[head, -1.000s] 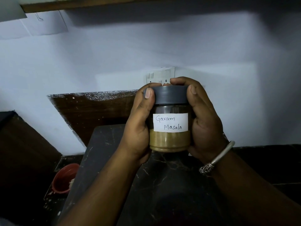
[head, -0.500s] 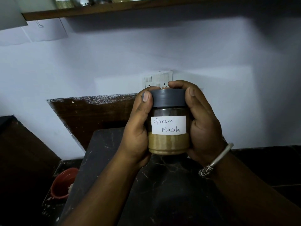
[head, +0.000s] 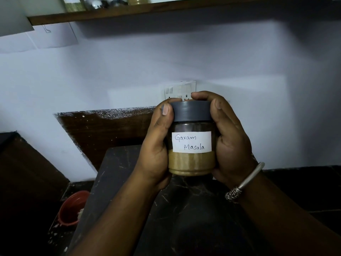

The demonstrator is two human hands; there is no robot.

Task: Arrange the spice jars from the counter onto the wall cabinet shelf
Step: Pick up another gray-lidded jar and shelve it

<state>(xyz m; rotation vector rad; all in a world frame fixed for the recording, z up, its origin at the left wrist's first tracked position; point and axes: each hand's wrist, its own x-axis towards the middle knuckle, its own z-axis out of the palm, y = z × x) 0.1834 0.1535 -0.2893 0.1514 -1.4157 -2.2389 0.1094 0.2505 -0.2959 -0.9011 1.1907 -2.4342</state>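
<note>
The person is holding the jar (head: 191, 145) upright in front of the chest, above the dark counter (head: 120, 172), label (head: 191, 141) reading "Garam Masala" facing the camera. The left hand (head: 156, 152) is wrapping the jar's left side with its thumb lying on the grey lid (head: 191, 111); the right hand (head: 232, 145) is cupping the right side, fingers curling over the lid's far edge. Compared with a second ago the grip is unchanged, but the view is tipping upward: the jar is sitting lower in the frame, and the shelf (head: 166, 10), earlier only a brown strip, is now showing jars (head: 73, 4) standing on its left part. That suggests the person is picking out a spot, and the jar is not yet on its way up. The shelf's front edge is running across the top of the view, well above the jar, so the jar's base will probably need to rise past that lip before going in. Between the two there is only bare wall (head: 239, 61) and open air, with a socket plate (head: 180, 90) just behind the lid. Right of the tan jar (head: 137, 0) nothing is showing above the edge, though the frame is cutting the shelf top off, so how much room is there cannot be told.
</note>
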